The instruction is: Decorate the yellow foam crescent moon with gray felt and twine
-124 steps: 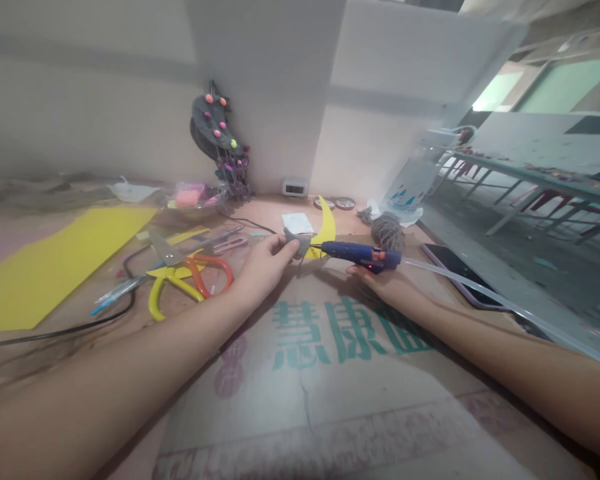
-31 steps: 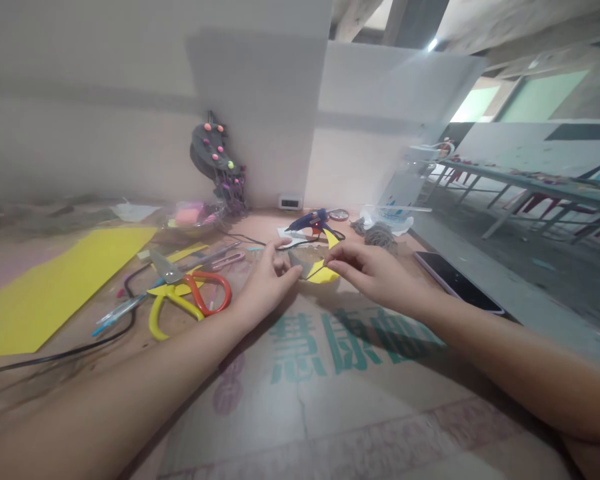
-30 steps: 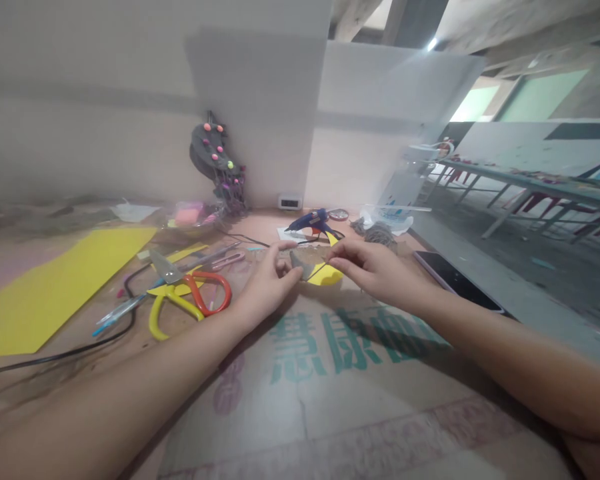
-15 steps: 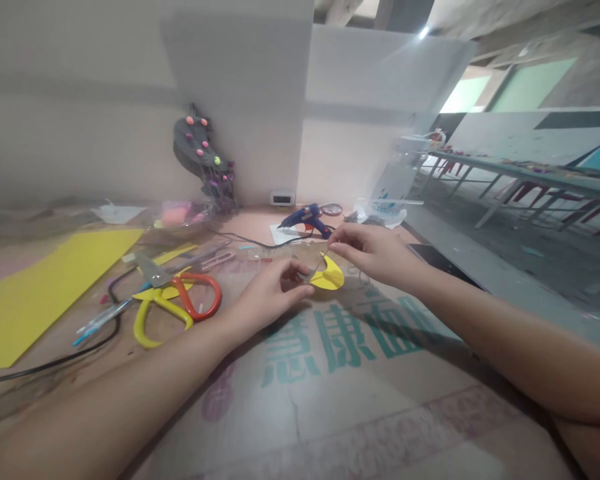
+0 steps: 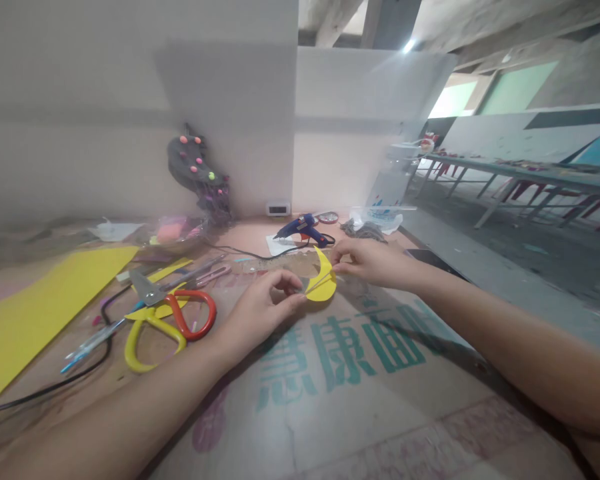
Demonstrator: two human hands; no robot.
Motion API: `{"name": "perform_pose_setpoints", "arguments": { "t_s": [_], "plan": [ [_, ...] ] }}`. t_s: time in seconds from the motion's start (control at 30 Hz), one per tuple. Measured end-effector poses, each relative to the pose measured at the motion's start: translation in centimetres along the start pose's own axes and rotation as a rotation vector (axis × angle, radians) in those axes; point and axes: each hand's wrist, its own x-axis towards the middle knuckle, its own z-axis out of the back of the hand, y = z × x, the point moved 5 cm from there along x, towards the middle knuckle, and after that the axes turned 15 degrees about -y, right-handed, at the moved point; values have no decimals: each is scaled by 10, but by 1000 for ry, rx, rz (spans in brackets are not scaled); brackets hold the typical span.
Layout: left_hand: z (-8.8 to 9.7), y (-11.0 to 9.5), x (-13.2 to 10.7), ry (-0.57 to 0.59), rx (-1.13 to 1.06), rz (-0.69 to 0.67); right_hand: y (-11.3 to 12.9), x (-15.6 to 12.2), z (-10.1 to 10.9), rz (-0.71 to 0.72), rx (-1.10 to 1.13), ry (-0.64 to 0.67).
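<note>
A yellow crescent-shaped cutout (image 5: pixel 326 285), apparently foam or paper, stands tilted above the table between my hands. At its lower left tip, the thumb and fingers of my left hand (image 5: pixel 267 303) pinch it; something grey shows near those fingertips. A thin pale strand (image 5: pixel 320 285) stretches across the crescent toward my right hand (image 5: pixel 373 262), whose closed fingertips grip its other end beside the crescent's right edge. The strand's exact kind is too small to make out. Behind my hands a blue glue gun (image 5: pixel 305 228) lies on its side.
Scissors with red and yellow handles (image 5: pixel 155 323), a pen (image 5: pixel 93 343) and a yellow sheet (image 5: pixel 50 307) lie on the left. A black cable (image 5: pixel 105 353) runs among them. At the back stand a grey crescent ornament with pompoms (image 5: pixel 193 163) and a small digital display (image 5: pixel 279 209).
My right hand has come down and drawn the strand across the crescent. The crescent has turned more upright, facing me. The camera view has tilted up and shifted slightly right.
</note>
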Motion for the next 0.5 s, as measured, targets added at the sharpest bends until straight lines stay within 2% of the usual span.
{"name": "perform_pose_setpoints", "arguments": {
  "t_s": [0.1,0.23,0.4,0.5],
  "plan": [
    [0,-2,0,7,9,-3,-4,2,-5,16,-12,20],
    [-1,-3,0,27,-1,-13,-9,4,-7,-26,13,-37],
    [-6,-2,-3,106,-74,18,-12,4,-9,-76,70,-44],
    [-7,3,-2,108,-120,21,-13,4,-7,-103,67,-72]
  ]
}}
